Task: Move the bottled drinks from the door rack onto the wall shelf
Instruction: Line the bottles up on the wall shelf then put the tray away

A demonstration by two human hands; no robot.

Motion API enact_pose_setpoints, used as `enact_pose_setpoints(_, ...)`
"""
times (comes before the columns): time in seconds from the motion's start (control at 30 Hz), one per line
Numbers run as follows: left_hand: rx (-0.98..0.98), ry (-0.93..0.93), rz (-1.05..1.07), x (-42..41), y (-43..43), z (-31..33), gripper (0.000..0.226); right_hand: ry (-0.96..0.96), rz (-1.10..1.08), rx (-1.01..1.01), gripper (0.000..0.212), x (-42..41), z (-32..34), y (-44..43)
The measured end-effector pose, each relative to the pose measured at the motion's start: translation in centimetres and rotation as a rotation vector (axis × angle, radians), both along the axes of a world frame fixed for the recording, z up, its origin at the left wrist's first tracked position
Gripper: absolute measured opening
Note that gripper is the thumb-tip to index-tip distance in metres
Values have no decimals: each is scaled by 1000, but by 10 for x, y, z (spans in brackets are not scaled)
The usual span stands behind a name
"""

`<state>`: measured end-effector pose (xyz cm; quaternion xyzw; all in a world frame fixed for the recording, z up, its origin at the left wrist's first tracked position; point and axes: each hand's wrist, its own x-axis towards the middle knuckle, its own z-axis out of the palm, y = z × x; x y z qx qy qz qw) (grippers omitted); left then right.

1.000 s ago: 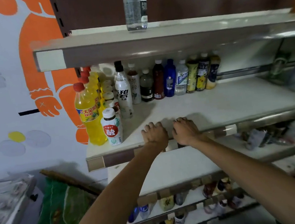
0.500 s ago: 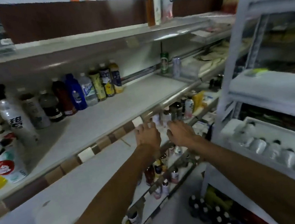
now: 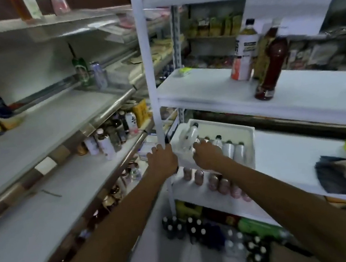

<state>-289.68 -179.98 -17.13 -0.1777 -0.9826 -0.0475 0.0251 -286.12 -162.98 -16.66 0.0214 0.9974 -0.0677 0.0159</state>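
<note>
At rack (image 3: 228, 126) edge: L hand (image 3: 163, 160), R hand (image 3: 206, 155) by bottles (image 3: 228, 150).

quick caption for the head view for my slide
Left hand and right hand reach toward the row of white bottles in the white rack, wall shelf to the left.

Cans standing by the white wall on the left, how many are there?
2. A green can stands at the back of the wall shelf, and a silver can stands right of it. Blur may hide others.

Shop: long shelves (image 3: 58, 127) lined with drink bottles (image 3: 106, 143), packaged snacks (image 3: 215, 25).
</note>
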Motion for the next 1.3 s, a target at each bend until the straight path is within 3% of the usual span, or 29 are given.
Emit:
enact_pose_setpoints(0.37, 134, -206, -127, -67, 63, -43, 27, -179, -303, -110, 39, -16, -57, 71)
enact_pose_setpoints(0.57, 212, -326, -125, -137, 93, -78, 42, -81, -561, -290, 33, -56, -84, 96)
enact_pose_setpoints(0.73, 165, -350, -138, -184, 114, -107, 60, -27, -664, -486, 35, -92, -109, 109)
enact_pose_setpoints(1.03, -164, -161, -205, -212, 146, -135, 66, -268, -783, -662, 66, -163, -156, 118)
enact_pose_setpoints(1.2, -213, -129, -165, -213, 162, -144, 71, -320, -848, -721, 50, -179, -164, 125)
enact_pose_setpoints(1.3, -188, -201, -159, -217, 169, -145, 77, -344, -900, -779, 46, -188, -162, 130)
